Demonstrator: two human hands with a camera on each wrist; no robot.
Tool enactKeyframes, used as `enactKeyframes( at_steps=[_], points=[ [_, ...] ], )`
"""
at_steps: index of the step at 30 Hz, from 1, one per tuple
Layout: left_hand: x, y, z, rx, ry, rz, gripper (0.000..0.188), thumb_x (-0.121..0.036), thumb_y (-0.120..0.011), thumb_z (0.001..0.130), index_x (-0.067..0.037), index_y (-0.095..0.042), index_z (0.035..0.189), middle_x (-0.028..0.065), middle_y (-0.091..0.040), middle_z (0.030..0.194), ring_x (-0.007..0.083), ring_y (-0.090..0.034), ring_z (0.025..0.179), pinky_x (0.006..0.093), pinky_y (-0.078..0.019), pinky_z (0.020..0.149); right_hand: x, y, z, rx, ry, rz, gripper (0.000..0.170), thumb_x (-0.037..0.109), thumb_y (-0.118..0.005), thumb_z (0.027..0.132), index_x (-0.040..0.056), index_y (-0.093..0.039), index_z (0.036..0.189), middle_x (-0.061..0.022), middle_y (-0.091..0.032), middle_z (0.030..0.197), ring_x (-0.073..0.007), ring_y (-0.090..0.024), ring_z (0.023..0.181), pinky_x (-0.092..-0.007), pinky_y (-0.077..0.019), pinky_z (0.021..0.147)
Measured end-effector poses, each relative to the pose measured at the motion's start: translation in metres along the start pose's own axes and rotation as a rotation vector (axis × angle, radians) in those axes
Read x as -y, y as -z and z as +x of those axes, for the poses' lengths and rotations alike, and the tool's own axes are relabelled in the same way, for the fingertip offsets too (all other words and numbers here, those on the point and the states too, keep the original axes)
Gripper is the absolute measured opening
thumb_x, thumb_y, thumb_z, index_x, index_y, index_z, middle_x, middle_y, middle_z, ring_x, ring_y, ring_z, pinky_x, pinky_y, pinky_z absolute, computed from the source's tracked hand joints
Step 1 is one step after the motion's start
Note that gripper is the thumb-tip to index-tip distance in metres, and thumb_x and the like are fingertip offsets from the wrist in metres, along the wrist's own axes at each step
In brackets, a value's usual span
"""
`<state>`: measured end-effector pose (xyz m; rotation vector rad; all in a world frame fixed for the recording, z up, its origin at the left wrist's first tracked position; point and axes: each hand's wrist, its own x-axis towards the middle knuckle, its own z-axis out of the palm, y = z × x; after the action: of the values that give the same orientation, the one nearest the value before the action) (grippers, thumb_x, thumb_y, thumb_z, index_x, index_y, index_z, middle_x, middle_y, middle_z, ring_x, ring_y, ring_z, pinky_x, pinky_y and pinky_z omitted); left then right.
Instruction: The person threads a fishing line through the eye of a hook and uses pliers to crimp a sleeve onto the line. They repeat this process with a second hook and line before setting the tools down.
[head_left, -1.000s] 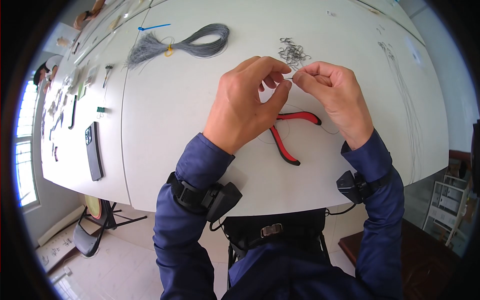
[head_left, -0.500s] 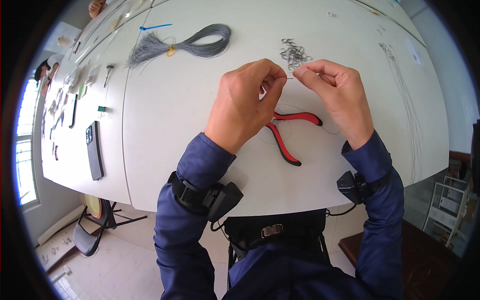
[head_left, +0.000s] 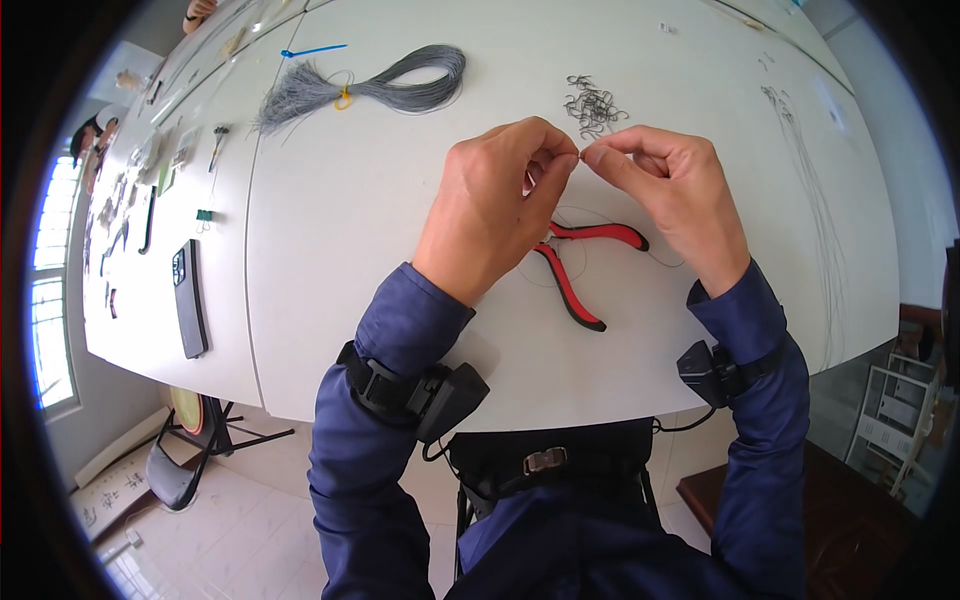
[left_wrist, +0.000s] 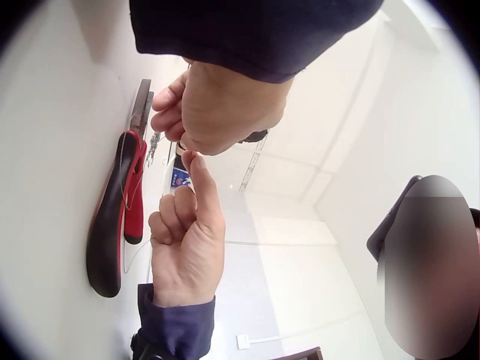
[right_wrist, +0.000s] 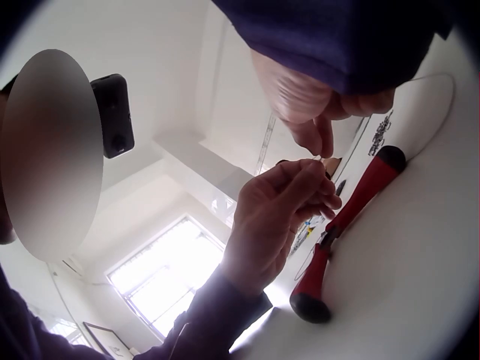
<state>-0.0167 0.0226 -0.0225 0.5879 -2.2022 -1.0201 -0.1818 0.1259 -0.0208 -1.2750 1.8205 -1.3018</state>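
Steady tips, light tension

Your left hand (head_left: 490, 205) and right hand (head_left: 680, 180) nearly meet, each thumb and forefinger pinched closed, apparently on the thin line (head_left: 662, 261); the held bit is too small to make out. It loops beside the pliers (head_left: 567, 286). Work with 2 steady pinches, wrists raised, forearms angled inward.

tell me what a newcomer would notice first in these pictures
Probably the red and black pliers, lying splayed on the white table just below the two hands. The left hand and right hand meet fingertip to fingertip above them, near a small heap of dark hooks. Up and to the left, a grey bundle of strands tied with yellow also stands out.
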Motion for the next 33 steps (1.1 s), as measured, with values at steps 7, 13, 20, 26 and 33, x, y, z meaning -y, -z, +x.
enactKeyframes(
  at_steps=[7,13,20,26,33],
  points=[
    [0.002,-0.001,0.0,0.008,-0.005,0.002,0.01,-0.007,-0.071,0.09,0.002,-0.07,0.094,0.0097,-0.072,0.081,0.0169,-0.07,0.073,0.028,-0.0555,0.072,0.002,0.002,0.0,0.027,-0.035,-0.01,0.023,0.02,-0.071,0.094,-0.0028,-0.074,0.097,0.0087,-0.04,0.055,-0.0015,-0.031,0.053,-0.0246,-0.0248,0.048],
    [0.003,-0.001,0.0,0.021,-0.011,-0.022,0.009,-0.006,-0.072,0.09,0.001,-0.07,0.095,0.0093,-0.073,0.081,0.0171,-0.069,0.072,0.0279,-0.0552,0.071,0.0,0.001,0.0,0.038,-0.058,0.017,0.02,0.018,-0.071,0.092,-0.0017,-0.074,0.095,0.0088,-0.039,0.055,-0.0019,-0.031,0.053,-0.0249,-0.0263,0.049],
    [-0.002,-0.001,0.002,-0.034,-0.1,0.017,0.012,-0.004,-0.073,0.087,0.001,-0.071,0.098,0.008,-0.071,0.086,0.0161,-0.067,0.076,0.0285,-0.0529,0.069,-0.008,-0.001,0.002,0.037,-0.042,0.084,0.021,0.02,-0.071,0.091,-0.0011,-0.073,0.093,0.0076,-0.042,0.055,-0.002,-0.034,0.052,-0.0249,-0.0276,0.048],
    [0.005,0.0,0.002,0.021,-0.111,0.037,0.009,-0.001,-0.072,0.087,0.002,-0.071,0.095,0.0078,-0.071,0.086,0.0154,-0.065,0.075,0.0282,-0.0525,0.07,-0.003,-0.002,0.0,0.047,-0.062,0.073,0.023,0.021,-0.069,0.09,-0.0012,-0.073,0.091,0.0065,-0.043,0.053,-0.0032,-0.035,0.049,-0.0253,-0.0281,0.046],
    [-0.001,0.002,0.001,-0.006,-0.082,0.018,0.006,0.0,-0.071,0.086,0.003,-0.071,0.092,0.0072,-0.07,0.083,0.0137,-0.065,0.074,0.0266,-0.0531,0.072,0.007,0.003,0.0,0.054,-0.049,-0.018,0.021,0.02,-0.07,0.091,-0.0003,-0.073,0.09,0.0068,-0.043,0.053,-0.0035,-0.034,0.049,-0.0253,-0.0284,0.047]
  ],
)
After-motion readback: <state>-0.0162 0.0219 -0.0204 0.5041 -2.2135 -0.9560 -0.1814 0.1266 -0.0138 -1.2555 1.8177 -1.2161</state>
